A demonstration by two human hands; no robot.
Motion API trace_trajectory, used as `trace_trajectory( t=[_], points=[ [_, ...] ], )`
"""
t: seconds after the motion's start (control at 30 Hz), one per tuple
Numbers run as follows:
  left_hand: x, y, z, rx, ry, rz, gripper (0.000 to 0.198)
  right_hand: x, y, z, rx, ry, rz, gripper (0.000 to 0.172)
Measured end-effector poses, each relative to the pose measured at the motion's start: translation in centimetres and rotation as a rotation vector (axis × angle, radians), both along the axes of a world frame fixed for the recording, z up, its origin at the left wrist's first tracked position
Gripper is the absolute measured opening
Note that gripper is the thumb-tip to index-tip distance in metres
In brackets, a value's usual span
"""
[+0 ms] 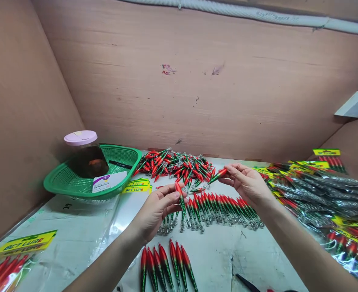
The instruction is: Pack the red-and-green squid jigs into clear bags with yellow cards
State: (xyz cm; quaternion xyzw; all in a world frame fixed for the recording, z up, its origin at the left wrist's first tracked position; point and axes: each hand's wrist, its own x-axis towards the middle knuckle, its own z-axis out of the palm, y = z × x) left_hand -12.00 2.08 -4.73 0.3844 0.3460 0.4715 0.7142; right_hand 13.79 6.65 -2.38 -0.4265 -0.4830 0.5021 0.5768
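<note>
Head view, a bench walled in brown board: at eight o'clock in the frame a sealed bag of red lures lies under a yellow header; at ten o'clock a green basket holds a dark jar with a pink lid; a stack of yellow header cards sits just at the basket's three o'clock.

We see the left hand partly closed, thumb and fingertips pinching the left lure about its middle, red end up, over the left end of a row of lures laid side by side on the table; six more lures lie at this hand's six o'clock, and a loose pile lies at its twelve.

The right hand, at two o'clock from the left and apart from it, is loosely curled, fingertips nipping the right lure by one end, the rest slanting down toward eight o'clock above the row.

We judge these lures light and rigid, their glossy paint slick, the hook clusters at the tails sharp and quick to tangle; the painted body, clear of the hooks, looks the safe place to grip.

At three o'clock in the frame, packed bags lie heaped in crinkled film.
</note>
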Motion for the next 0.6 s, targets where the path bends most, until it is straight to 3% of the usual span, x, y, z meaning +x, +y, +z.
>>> trace_trajectory(
  t=[0.13,0.33,0.5,0.6],
  points=[
    [0.5,-1.1,0.8,0.007,0.029,-0.087,0.028,-1.6,-3.3,1.3,-0.062,0.018,0.150,0.031],
    [1.2,-2.8,1.8,0.022,0.046,-0.235,0.023,-2.7,-5.0,1.8,-0.087,0.012,0.257,0.030],
    [3.0,-3.8,-0.6,-0.049,0.190,-0.303,0.037,-2.7,-5.5,1.8,-0.101,-0.040,0.296,0.027],
    [4.4,-4.6,-2.6,0.084,0.475,-0.371,0.044,-2.5,-5.7,1.4,-0.136,-0.088,0.312,0.024]
  ],
)
